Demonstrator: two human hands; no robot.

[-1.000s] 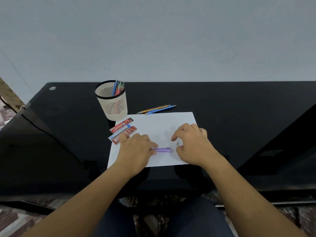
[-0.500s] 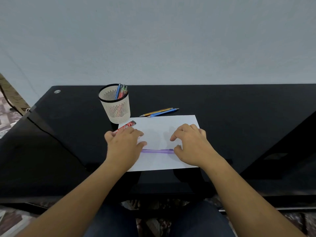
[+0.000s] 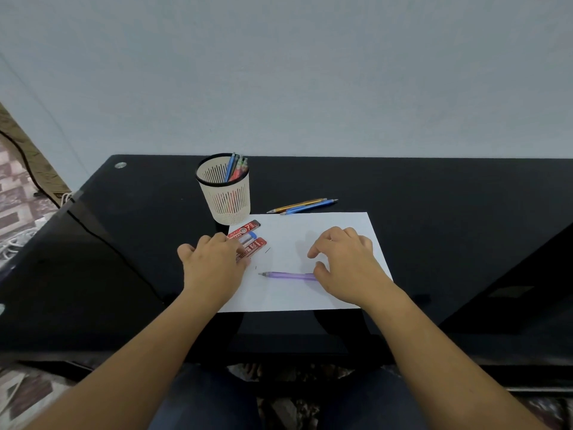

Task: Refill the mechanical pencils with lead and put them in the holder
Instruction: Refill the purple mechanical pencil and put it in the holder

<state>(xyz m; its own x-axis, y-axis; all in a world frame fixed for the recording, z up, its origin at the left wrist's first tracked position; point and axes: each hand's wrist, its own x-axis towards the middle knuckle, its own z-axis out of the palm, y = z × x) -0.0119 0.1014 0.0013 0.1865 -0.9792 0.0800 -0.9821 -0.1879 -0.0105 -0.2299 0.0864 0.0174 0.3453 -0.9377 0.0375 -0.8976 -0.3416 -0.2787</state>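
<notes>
purple mechanical pencil (image 3: 288, 275) is seen in the head view lying flat on the white paper sheet (image 3: 310, 296), its tip now uncovered, since the left hand (image 3: 214, 266) has been moved off it onto the lead cases (image 3: 248, 242), fingers (image 3: 231, 243) laid loosely over them and thumb spread wide. the right hand (image 3: 348, 265) is held relaxed, nothing pinched, its thumb against the pencil's rear end. lead is judged about to be fetched; the slim translucent barrel is not yet in the slotted pencil holder (image 3: 224, 193).
</notes>
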